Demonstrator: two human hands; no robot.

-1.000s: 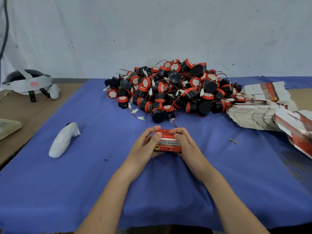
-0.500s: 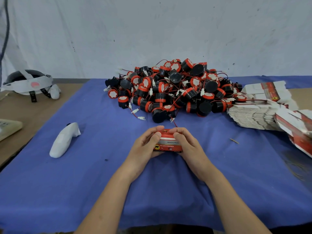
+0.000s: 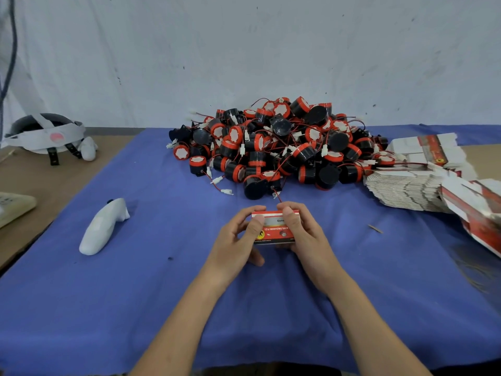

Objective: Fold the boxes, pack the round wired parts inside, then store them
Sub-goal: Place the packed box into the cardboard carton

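Red box (image 3: pixel 273 231) printed "12v reversing", left hand (image 3: pixel 235 240) and right hand (image 3: pixel 305 236) both gripping it

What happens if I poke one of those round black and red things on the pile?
It would probably roll, since each round wired part is a short cylinder. Its thin red wires tangle with neighbours in the pile, so others would likely drag along. It looks small, so probably light.

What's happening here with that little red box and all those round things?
A person grips a small red box with the left hand and the right hand, over the blue cloth. Behind it sits a big pile of round wired parts. A stack of flat boxes lies at the right.
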